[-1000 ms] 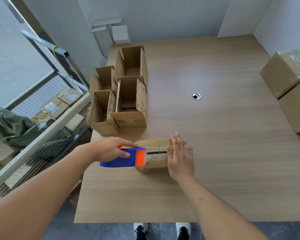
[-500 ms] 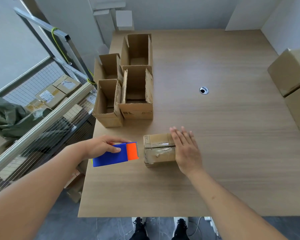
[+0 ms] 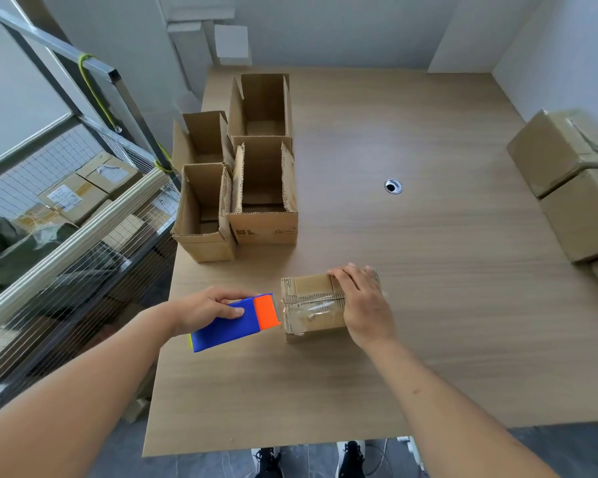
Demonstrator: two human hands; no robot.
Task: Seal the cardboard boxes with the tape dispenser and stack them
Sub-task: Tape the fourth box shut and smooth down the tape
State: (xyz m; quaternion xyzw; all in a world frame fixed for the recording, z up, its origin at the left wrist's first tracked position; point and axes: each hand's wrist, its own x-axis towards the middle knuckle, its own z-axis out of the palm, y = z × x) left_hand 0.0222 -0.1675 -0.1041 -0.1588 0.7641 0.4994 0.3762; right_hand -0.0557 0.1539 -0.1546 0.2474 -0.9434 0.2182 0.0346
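Head view: wooden bench [image 3: 428, 305] carrying one small closed cardboard box [image 3: 308, 305] near the front edge, clear tape along its top seam; right hand [image 3: 363, 305] lies flat on the box's right half, fingers straight, grip holding nothing. Left hand [image 3: 208, 307] has its grip curled round a blue and orange tape dispenser [image 3: 235, 320], whose orange toothed end sits just beside the box's left face. Four open-topped cardboard boxes [image 3: 242, 174] stand clustered at the bench's left side; sealed boxes [image 3: 573, 188] are stacked at its right edge.
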